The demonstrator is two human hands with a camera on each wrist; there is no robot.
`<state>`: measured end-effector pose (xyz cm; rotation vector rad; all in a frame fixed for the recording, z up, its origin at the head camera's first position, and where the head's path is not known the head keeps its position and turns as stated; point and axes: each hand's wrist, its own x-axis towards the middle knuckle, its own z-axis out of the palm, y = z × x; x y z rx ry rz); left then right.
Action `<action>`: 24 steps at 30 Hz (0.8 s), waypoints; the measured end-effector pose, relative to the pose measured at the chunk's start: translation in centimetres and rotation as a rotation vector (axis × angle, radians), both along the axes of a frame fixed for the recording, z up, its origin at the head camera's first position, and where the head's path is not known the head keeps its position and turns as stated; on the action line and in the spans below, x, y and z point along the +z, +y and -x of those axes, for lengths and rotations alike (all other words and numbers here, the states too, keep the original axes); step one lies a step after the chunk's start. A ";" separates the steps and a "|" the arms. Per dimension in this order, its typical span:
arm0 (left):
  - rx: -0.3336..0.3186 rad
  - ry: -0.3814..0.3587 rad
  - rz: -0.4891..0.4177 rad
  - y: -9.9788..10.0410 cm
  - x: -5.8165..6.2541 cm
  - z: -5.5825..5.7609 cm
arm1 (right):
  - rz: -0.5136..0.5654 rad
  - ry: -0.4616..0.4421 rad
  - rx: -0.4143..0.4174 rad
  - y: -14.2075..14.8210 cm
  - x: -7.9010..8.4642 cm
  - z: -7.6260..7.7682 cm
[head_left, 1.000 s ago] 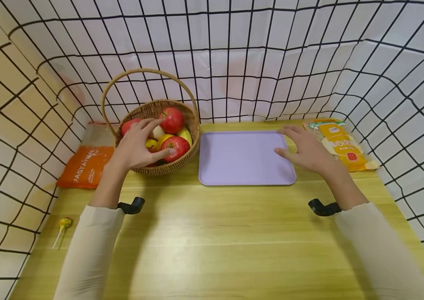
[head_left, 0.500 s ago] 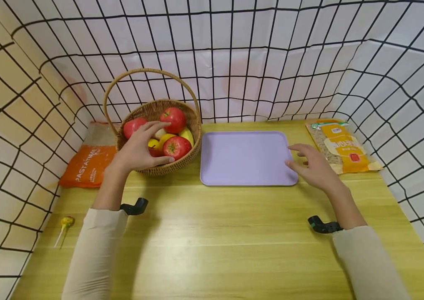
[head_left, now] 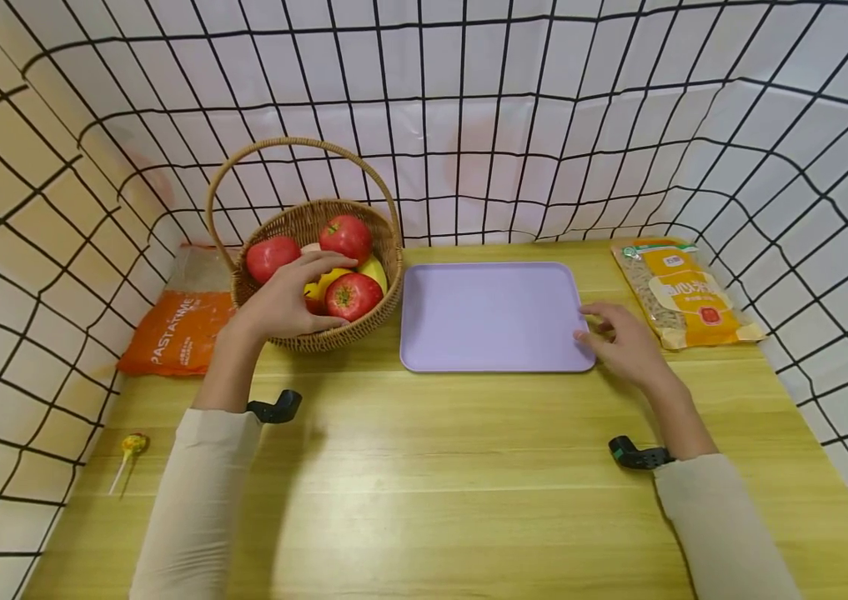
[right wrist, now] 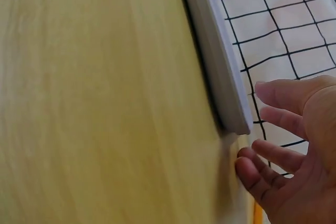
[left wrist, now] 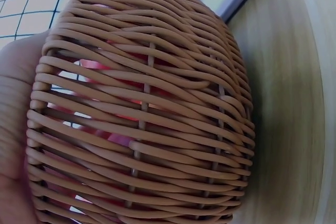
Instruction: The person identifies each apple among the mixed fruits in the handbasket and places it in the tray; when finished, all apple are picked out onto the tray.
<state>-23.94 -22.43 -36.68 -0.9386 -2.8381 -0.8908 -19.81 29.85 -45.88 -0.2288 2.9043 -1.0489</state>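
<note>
The orange bag (head_left: 172,335), between 8 and 9 o'clock from your left hand (head_left: 283,304), says PASTATIME in pale letters; the small words under that are too tiny to read. The yellow bag (head_left: 682,292), at about 2 o'clock from your right hand (head_left: 624,343), has big pale writing and a red mark (head_left: 710,315), but the words are not clear enough to read.

Your left hand is over the woven basket (head_left: 341,336). Its fingers are spread and a bit bent. The front apple (head_left: 354,297) is red and sits in the basket at 3 o'clock from that hand. One fingertip is near its 12 o'clock and your thumb near its 7, but you can't tell if they touch it. The back apple (head_left: 346,237) is at 1 to 2 o'clock from your left hand, and the side apple (head_left: 270,257) is close to 12.

Your right hand's fingers are spread too, right by the short edge of the purple tray (head_left: 494,317), which lies on the desk (head_left: 469,483) between 9 and 10 o'clock from that hand. A lollipop (head_left: 134,443) lies at about 8 o'clock from your left hand.
</note>
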 end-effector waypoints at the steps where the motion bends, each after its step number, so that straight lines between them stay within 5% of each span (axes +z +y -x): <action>1: -0.008 -0.006 0.002 0.0 -0.1 0.1 | 0.004 -0.008 -0.006 0.0 -0.1 0.0; 15: -0.045 -0.141 0.058 -0.5 0.0 0.7 | 0.061 -0.004 -0.046 -0.3 -1.4 0.4; 24: 0.012 -0.168 0.035 -0.3 0.1 0.7 | 0.067 0.065 -0.038 0.3 -2.5 0.4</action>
